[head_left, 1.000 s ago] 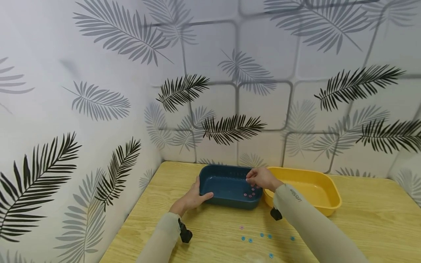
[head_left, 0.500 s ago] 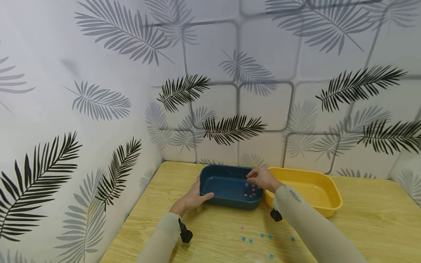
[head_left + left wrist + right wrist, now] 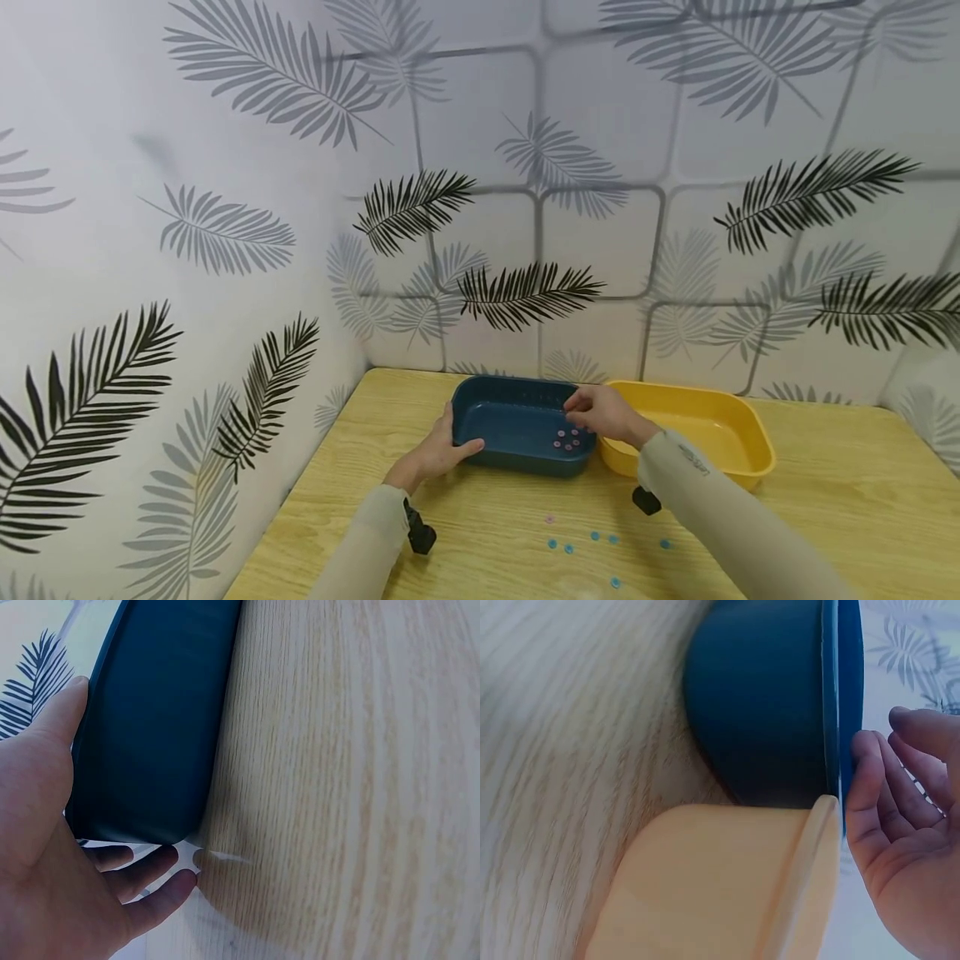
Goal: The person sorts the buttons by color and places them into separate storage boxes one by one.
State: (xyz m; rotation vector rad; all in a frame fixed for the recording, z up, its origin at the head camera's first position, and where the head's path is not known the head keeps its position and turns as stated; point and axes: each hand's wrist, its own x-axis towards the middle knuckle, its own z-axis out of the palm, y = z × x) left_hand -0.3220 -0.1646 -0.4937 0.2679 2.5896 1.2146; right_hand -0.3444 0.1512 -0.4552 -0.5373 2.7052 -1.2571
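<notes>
Buttons of pink colour (image 3: 567, 447), five visible, lie on the floor of the blue basin (image 3: 525, 462), grouped at its right end. The blue basin stands on the desk (image 3: 847, 483) near the far edge, closer to the far left corner than to the far right corner. The left hand (image 3: 437, 450) grips the blue basin at its left end: the thumb lies at the near rim, and the fingers reach around the outside of the end wall. The right hand (image 3: 607, 413) is held over the right end of the blue basin, its fingers loosely bent and the tips slightly apart. The yellow basin (image 3: 705, 432) stands just beside the blue basin, toward the right edge of the desk; contact between the two walls cannot be confirmed. A single pink button (image 3: 550, 518) lies on the desk, on the near side of the blue basin. Six blue buttons (image 3: 595, 536) lie scattered closer to the near edge, the rightmost and the nearest set apart from the rest.
</notes>
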